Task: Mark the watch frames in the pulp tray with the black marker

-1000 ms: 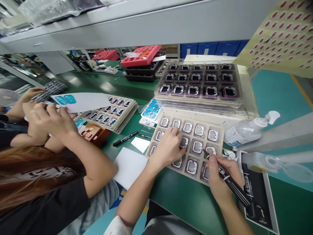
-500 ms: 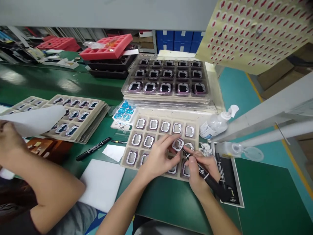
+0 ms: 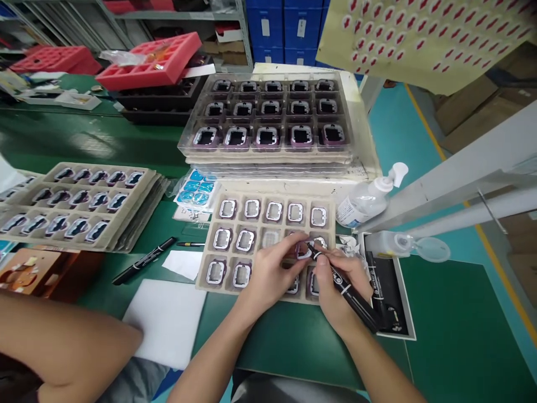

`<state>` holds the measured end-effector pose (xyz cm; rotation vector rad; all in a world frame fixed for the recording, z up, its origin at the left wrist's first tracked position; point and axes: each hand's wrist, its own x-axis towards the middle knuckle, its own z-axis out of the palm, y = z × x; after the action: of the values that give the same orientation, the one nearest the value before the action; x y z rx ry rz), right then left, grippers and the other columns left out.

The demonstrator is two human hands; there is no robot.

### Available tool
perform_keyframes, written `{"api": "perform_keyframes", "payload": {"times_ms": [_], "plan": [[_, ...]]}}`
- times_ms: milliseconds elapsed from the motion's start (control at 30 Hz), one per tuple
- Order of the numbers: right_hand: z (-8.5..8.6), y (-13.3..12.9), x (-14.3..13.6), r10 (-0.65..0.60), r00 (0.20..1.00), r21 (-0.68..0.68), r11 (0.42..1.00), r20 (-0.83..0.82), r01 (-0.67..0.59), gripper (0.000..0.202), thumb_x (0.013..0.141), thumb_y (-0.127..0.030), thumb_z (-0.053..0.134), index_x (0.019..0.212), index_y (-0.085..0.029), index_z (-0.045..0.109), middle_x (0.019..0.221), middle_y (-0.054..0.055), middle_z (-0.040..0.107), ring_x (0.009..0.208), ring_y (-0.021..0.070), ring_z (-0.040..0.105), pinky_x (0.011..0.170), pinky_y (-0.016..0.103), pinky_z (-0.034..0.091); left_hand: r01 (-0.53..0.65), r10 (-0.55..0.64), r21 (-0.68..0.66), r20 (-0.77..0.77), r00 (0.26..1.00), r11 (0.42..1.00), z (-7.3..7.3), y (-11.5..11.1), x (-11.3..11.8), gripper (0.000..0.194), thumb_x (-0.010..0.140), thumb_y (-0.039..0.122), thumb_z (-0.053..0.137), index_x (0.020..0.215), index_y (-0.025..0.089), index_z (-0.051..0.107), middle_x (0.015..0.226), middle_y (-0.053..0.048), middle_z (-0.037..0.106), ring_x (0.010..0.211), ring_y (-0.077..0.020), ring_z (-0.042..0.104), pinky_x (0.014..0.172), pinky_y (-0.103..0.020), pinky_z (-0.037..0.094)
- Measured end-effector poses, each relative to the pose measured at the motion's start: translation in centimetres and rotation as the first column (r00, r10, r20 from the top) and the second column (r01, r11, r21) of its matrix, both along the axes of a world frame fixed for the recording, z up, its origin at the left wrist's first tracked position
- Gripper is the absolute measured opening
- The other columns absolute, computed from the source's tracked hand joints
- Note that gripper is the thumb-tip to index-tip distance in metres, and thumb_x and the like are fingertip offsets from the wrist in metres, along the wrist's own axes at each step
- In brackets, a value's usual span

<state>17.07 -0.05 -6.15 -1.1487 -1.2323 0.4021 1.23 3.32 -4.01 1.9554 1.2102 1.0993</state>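
A beige tray (image 3: 327,197) of small purple frame parts with silver rims lies on the green table in front of me. My left hand (image 3: 268,274) pinches one frame part (image 3: 302,250) above the tray's middle row. My right hand (image 3: 335,285) is shut on a black marker pen (image 3: 348,294), and the pen's tip touches that part. One compartment in the middle row looks empty.
A stack of clear trays (image 3: 268,120) with darker parts stands behind. A pump bottle (image 3: 369,196) lies to the right, and a second black marker (image 3: 145,260) and white paper sheets (image 3: 168,319) to the left. A co-worker's arm (image 3: 62,347) rests at lower left by more trays (image 3: 79,204).
The view has swung right and tilted down. My left hand lifted one frame part out of the tray, and my right hand brought the pen tip onto it. The co-worker's hands left the view.
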Motion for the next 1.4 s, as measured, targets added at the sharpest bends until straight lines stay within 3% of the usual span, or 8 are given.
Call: {"api": "perform_keyframes", "payload": {"times_ms": [133, 300, 433, 567, 733, 900, 1400], "plan": [[0.30, 0.09, 0.17, 0.016, 0.999, -0.013, 1.000, 0.039, -0.016, 0.011, 0.101, -0.013, 0.076, 0.106, -0.022, 0.070, 0.113, 0.005, 0.083, 0.092, 0.0221, 0.083, 0.081, 0.035, 0.071, -0.009, 0.011, -0.049, 0.033, 0.999, 0.999, -0.21, -0.15, 0.18, 0.040, 0.099, 0.017, 0.083, 0.135, 0.024, 0.070, 0.116, -0.002, 0.083, 0.094, -0.0146, 0.082, 0.087, -0.021, 0.067], [0.41, 0.27, 0.12, 0.007, 0.999, 0.013, 1.000, 0.048, -0.007, 0.012, 0.101, -0.012, 0.075, 0.105, -0.021, 0.070, 0.112, 0.006, 0.083, 0.099, 0.0230, 0.083, 0.094, 0.040, 0.070, -0.019, 0.026, -0.116, 0.061, 0.998, 0.993, -0.47, -0.24, 0.15, 0.040, 0.097, 0.019, 0.084, 0.135, 0.024, 0.070, 0.110, -0.002, 0.082, 0.092, -0.0157, 0.082, 0.084, -0.021, 0.067], [0.54, 0.24, 0.07, 0.003, 0.998, 0.004, 1.000, 0.062, -0.003, 0.012, 0.101, -0.010, 0.075, 0.105, -0.021, 0.071, 0.112, 0.006, 0.083, 0.102, 0.0230, 0.083, 0.092, 0.038, 0.071, 0.000, 0.012, -0.147, 0.080, 0.997, 0.989, -0.72, -0.32, 0.14, 0.042, 0.099, 0.019, 0.083, 0.138, 0.025, 0.069, 0.116, -0.001, 0.083, 0.100, -0.0159, 0.083, 0.089, -0.020, 0.067], [0.56, 0.16, 0.07, -0.001, 0.997, -0.013, 1.000, 0.077, 0.002, 0.011, 0.101, -0.011, 0.075, 0.105, -0.021, 0.071, 0.113, 0.007, 0.083, 0.100, 0.0234, 0.083, 0.089, 0.038, 0.071, 0.008, 0.001, -0.122, 0.073, 0.997, 0.992, -0.91, -0.29, 0.12, 0.045, 0.099, 0.018, 0.083, 0.141, 0.027, 0.070, 0.123, -0.001, 0.083, 0.103, -0.0149, 0.083, 0.092, -0.018, 0.066], [0.36, 0.28, -0.02, -0.044, 0.996, 0.012, 0.999, 0.080, 0.043, 0.010, 0.100, -0.012, 0.077, 0.103, -0.021, 0.072, 0.110, 0.005, 0.083, 0.099, 0.0226, 0.083, 0.098, 0.040, 0.070, 0.003, 0.002, -0.092, 0.058, 0.998, 0.996, -0.78, -0.20, 0.14, 0.044, 0.099, 0.016, 0.083, 0.141, 0.026, 0.072, 0.116, 0.001, 0.084, 0.096, -0.0120, 0.082, 0.088, -0.015, 0.065], [0.42, 0.46, -0.03, -0.035, 0.997, 0.008, 0.999, 0.075, 0.035, 0.010, 0.100, -0.012, 0.077, 0.102, -0.020, 0.071, 0.109, 0.007, 0.083, 0.100, 0.0237, 0.083, 0.095, 0.040, 0.071, 0.007, -0.005, -0.068, 0.036, 0.999, 0.998, -0.63, -0.17, 0.13, 0.045, 0.098, 0.013, 0.082, 0.140, 0.027, 0.073, 0.114, 0.002, 0.084, 0.093, -0.0110, 0.082, 0.087, -0.013, 0.064], [0.77, 0.17, -0.08, -0.011, 0.999, 0.001, 1.000, 0.047, 0.011, 0.013, 0.100, -0.010, 0.076, 0.102, -0.021, 0.071, 0.110, 0.004, 0.082, 0.104, 0.0215, 0.083, 0.096, 0.035, 0.069, 0.007, -0.006, 0.038, -0.039, 0.999, 0.999, -0.27, -0.28, 0.03, 0.043, 0.099, 0.012, 0.080, 0.141, 0.021, 0.072, 0.121, -0.003, 0.084, 0.094, -0.0147, 0.083, 0.086, -0.017, 0.064]]}}
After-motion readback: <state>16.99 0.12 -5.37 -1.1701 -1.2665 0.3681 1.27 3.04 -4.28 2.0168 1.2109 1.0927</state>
